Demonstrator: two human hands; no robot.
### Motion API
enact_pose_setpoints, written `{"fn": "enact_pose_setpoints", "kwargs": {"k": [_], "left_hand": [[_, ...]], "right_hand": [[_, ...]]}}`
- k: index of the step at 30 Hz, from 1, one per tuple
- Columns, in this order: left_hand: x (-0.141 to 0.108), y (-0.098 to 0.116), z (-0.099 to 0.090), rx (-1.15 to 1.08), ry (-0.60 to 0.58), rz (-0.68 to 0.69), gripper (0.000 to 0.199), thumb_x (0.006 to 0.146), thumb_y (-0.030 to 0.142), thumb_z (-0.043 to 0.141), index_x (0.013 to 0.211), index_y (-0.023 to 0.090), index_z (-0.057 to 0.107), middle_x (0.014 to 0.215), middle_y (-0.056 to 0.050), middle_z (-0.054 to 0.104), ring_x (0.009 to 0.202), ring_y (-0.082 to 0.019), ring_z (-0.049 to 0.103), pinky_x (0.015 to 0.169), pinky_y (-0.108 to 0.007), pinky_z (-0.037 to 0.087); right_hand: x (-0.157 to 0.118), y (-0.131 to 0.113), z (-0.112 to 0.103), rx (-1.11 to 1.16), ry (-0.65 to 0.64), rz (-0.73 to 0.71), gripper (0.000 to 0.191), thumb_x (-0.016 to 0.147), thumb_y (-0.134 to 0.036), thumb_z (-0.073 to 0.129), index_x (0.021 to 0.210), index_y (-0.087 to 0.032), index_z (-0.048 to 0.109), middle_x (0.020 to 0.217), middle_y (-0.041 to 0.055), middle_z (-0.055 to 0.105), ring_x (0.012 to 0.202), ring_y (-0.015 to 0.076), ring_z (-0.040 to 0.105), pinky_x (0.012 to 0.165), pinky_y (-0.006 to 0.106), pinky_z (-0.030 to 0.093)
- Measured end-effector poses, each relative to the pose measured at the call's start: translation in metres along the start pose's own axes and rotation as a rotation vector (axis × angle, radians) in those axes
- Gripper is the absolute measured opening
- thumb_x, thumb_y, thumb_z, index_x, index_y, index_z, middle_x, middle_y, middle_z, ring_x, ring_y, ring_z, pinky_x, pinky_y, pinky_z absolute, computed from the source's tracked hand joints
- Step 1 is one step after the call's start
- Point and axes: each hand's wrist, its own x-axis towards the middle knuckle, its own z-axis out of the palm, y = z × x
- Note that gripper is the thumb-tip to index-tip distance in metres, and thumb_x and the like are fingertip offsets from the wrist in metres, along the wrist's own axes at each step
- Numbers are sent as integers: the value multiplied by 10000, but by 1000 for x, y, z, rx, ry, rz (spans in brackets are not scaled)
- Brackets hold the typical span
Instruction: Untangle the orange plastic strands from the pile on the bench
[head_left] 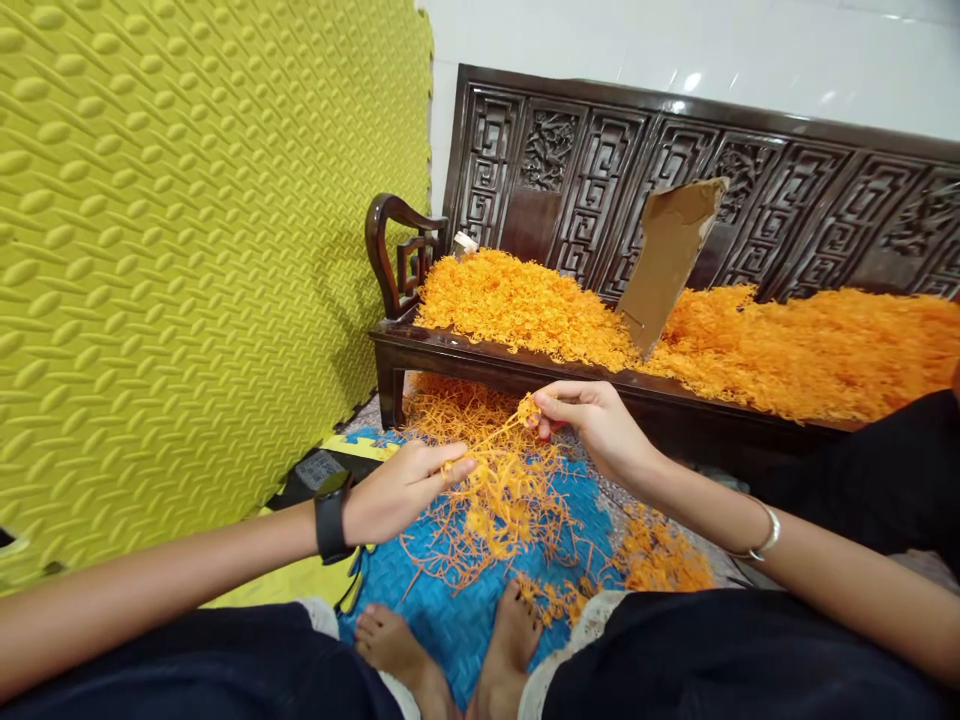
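Between my two hands, thin orange plastic strands (496, 434) are stretched at a slant. My left hand (409, 485), with a black watch on its wrist, pinches their lower left end between thumb and fingers. My right hand (589, 425) grips a small orange flower-like piece (528, 410) at the upper right end of the strands. Below the hands, a tangled heap of orange strands and pieces (499, 510) lies over a blue foam mat (435, 595).
A dark carved wooden bench (465, 352) holds piles of orange pieces (517, 300), split by an upright cardboard sheet (664, 260). A yellow textured mat (187, 220) stands at the left. More orange pieces (660, 555) lie on the floor. Dark clothing of another person (877, 475) shows at right.
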Motion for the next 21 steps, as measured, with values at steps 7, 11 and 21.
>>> {"fn": "enact_pose_setpoints", "kwargs": {"k": [7, 11, 21], "left_hand": [[-4, -6, -5, -25, 90, -41, 462, 881, 477, 254, 711, 140, 521, 611, 18, 427, 590, -116, 384, 566, -229, 340], [-2, -4, -6, -28, 84, -46, 463, 881, 470, 258, 757, 136, 554, 622, 14, 453, 610, -121, 408, 592, -229, 369], [-4, 2, -8, -19, 142, -47, 437, 883, 453, 263, 735, 135, 523, 621, 16, 443, 573, -106, 374, 550, -218, 347]], "right_hand": [[7, 5, -17, -46, 83, 1, 204, 696, -333, 594, 703, -132, 628, 646, 57, 616, 516, 95, 528, 554, 256, 446], [7, 5, -16, -50, 132, -9, 191, 675, -331, 598, 673, -141, 616, 614, 45, 593, 510, 93, 512, 545, 252, 452], [4, -2, -16, -200, 196, -180, 226, 744, -351, 550, 725, -139, 625, 594, 22, 580, 401, 40, 366, 401, 194, 269]]}}
